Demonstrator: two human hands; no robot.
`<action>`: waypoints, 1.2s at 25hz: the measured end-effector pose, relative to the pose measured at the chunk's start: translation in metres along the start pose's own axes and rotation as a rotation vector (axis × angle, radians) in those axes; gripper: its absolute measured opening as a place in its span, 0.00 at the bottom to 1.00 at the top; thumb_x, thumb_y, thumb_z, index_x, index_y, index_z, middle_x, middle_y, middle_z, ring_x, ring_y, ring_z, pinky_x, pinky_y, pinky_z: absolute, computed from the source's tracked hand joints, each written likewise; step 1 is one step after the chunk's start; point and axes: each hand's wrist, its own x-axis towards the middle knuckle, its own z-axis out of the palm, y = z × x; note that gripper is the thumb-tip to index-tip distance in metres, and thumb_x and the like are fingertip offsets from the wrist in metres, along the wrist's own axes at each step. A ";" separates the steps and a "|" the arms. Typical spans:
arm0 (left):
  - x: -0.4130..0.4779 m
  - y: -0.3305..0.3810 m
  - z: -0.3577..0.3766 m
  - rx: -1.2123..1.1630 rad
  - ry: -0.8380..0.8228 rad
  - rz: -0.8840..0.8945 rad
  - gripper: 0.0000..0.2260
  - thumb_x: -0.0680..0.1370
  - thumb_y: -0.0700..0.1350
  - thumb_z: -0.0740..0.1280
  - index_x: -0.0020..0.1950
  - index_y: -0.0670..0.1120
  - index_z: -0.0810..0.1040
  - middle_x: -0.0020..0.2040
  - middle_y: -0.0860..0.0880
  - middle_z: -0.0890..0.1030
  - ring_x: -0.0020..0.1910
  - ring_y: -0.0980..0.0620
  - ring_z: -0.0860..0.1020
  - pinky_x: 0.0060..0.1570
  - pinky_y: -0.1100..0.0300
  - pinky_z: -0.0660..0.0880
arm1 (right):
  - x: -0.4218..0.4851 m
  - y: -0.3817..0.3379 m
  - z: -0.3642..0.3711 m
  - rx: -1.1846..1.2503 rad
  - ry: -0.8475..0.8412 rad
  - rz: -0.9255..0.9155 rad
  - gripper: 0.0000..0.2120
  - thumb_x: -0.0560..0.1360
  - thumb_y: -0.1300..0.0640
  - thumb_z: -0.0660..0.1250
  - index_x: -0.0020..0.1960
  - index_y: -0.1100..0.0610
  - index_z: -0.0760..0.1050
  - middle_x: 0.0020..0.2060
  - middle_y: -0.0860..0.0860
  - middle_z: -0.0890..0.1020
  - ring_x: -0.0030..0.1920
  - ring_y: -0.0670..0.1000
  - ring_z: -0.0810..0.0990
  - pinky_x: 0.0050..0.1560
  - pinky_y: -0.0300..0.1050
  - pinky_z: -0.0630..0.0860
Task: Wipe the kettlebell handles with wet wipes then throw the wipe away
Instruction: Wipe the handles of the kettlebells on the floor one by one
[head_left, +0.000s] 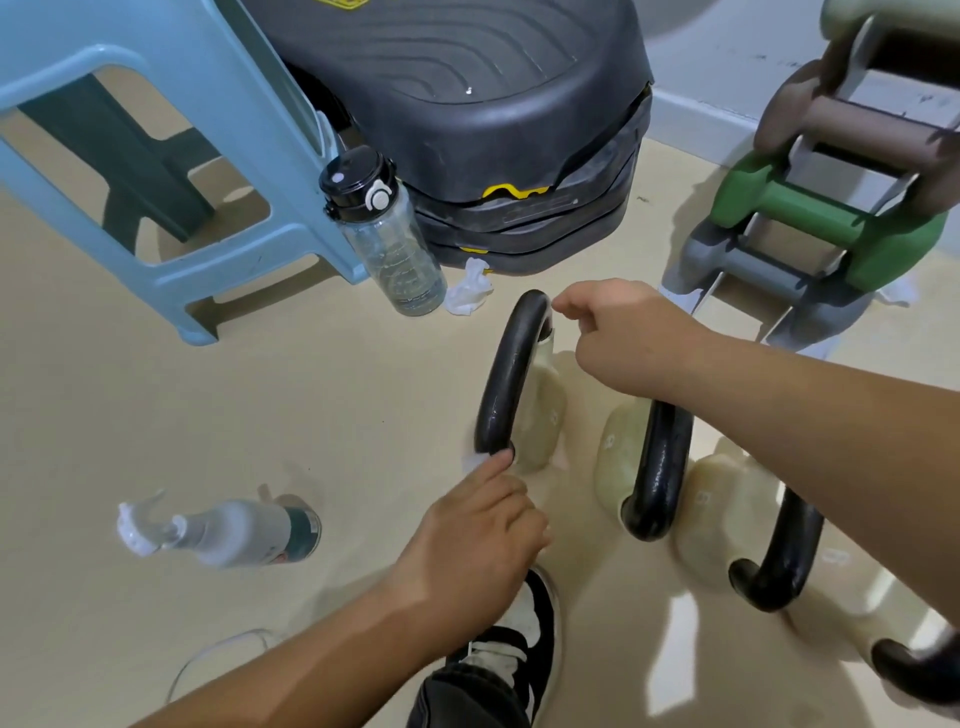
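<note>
Several cream kettlebells with black handles stand in a row on the floor. My left hand (467, 540) pinches a white wet wipe (475, 461) at the near end of the leftmost kettlebell's handle (506, 374). My right hand (623, 338) is at the far end of that handle with thumb and fingers pinched; a white strip of the wipe (546, 340) shows just under it. The stretch of wipe between the two ends is hidden behind the handle. The second handle (660, 467) and third handle (784, 551) lie under my right forearm, untouched.
A crumpled used wipe (467, 288) lies beside a clear water bottle (387, 234). A spray bottle (234, 530) lies at left. A blue stool (156, 156) and black step platform (493, 104) stand behind, a dumbbell rack (831, 218) at right. My shoe (519, 639) is below.
</note>
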 end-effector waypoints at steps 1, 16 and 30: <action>-0.002 0.000 -0.009 -0.174 0.045 -0.054 0.09 0.79 0.40 0.64 0.45 0.50 0.82 0.44 0.51 0.84 0.50 0.48 0.82 0.74 0.53 0.66 | -0.001 -0.003 0.002 0.016 0.004 -0.007 0.26 0.73 0.64 0.59 0.68 0.49 0.73 0.60 0.51 0.77 0.61 0.55 0.75 0.62 0.49 0.74; 0.055 -0.002 -0.006 -1.178 0.396 -0.888 0.19 0.88 0.51 0.46 0.65 0.60 0.77 0.45 0.49 0.82 0.43 0.54 0.78 0.47 0.60 0.75 | 0.003 -0.016 0.025 -0.128 -0.016 -0.123 0.06 0.79 0.55 0.59 0.44 0.55 0.68 0.41 0.50 0.73 0.45 0.56 0.72 0.46 0.50 0.74; 0.024 -0.043 -0.015 -1.210 0.553 -1.351 0.17 0.85 0.48 0.56 0.48 0.43 0.81 0.45 0.55 0.85 0.49 0.52 0.82 0.53 0.57 0.76 | 0.009 -0.021 0.015 -0.312 -0.068 -0.141 0.10 0.75 0.59 0.58 0.54 0.55 0.74 0.44 0.50 0.69 0.47 0.58 0.74 0.52 0.54 0.78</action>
